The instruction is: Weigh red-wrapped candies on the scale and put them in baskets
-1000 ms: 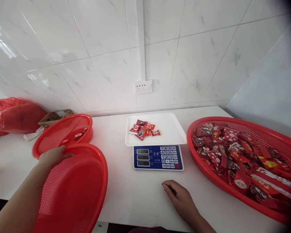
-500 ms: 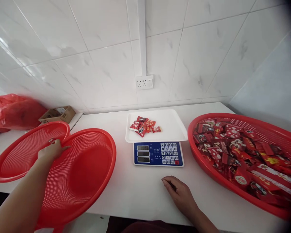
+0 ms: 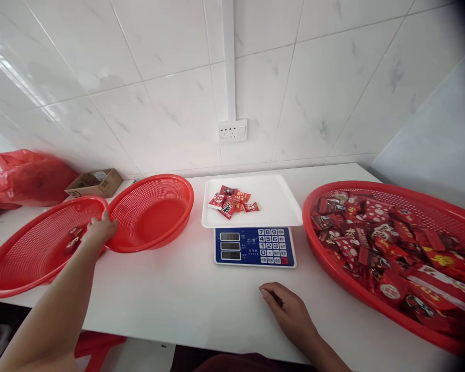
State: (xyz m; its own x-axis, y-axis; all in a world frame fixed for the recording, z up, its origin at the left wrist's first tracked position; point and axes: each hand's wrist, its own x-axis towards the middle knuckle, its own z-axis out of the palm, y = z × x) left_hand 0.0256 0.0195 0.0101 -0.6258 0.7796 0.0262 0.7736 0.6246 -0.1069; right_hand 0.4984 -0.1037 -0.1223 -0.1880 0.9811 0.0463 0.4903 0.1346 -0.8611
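My left hand [image 3: 101, 230] is closed on the near left rim of a red plastic basket [image 3: 151, 244], where it meets the rim of another red basket [image 3: 19, 281]. Its fingertips are partly hidden. A few small red packets [image 3: 74, 238] lie inside the left basket. Resting on the table in front of the scale is my right hand [image 3: 289, 310], loosely curled, with nothing visible in it. The scale [image 3: 254, 248] has a blue keypad panel and a white tray [image 3: 279, 201] bearing several red snack packets [image 3: 232, 200].
On the right stands a large red basket [image 3: 313, 248] heaped with red-wrapped snacks [image 3: 375, 232]. A cardboard box [image 3: 95, 183] and red plastic bags [image 3: 31, 175] sit at the back left. Behind the white table [image 3: 201, 305] rises a tiled wall with a socket [image 3: 233, 130].
The middle basket has moved away from me, towards the wall, with my left hand at its rim. Packets in the left basket have come into view. My right hand stays put.
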